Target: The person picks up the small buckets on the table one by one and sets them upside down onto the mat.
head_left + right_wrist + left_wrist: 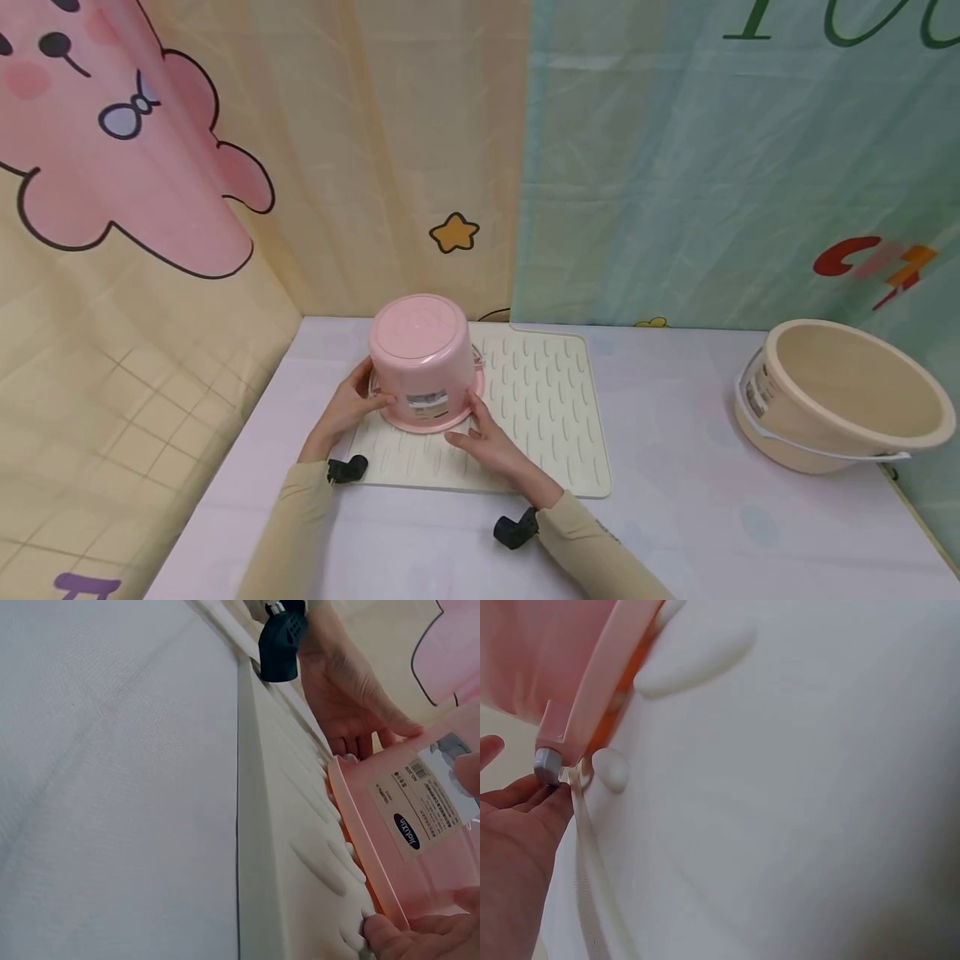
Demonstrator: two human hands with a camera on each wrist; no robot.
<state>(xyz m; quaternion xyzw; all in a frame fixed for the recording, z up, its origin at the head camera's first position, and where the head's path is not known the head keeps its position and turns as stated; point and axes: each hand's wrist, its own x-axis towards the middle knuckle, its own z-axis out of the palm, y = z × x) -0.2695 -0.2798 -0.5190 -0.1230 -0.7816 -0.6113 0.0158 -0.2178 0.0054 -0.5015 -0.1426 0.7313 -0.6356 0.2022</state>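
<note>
A pink bucket (420,367) stands upside down on a cream ribbed drying mat (551,400), its rim down. A printed label (420,802) shows on its side. My left hand (350,408) holds the bucket's left side, thumb on the wall. In the left wrist view its fingers reach the rim beside a grey handle end (547,765). My right hand (491,442) is at the right side. Its fingertips are at the rim, near the mat, and its thumb stands off in front of the label. Some fingers of both hands are hidden.
A larger beige bucket (810,400) with a white handle stands upright at the table's right end. Printed curtains (637,183) hang behind the table and on the left. The pale tabletop (675,517) extends around the mat.
</note>
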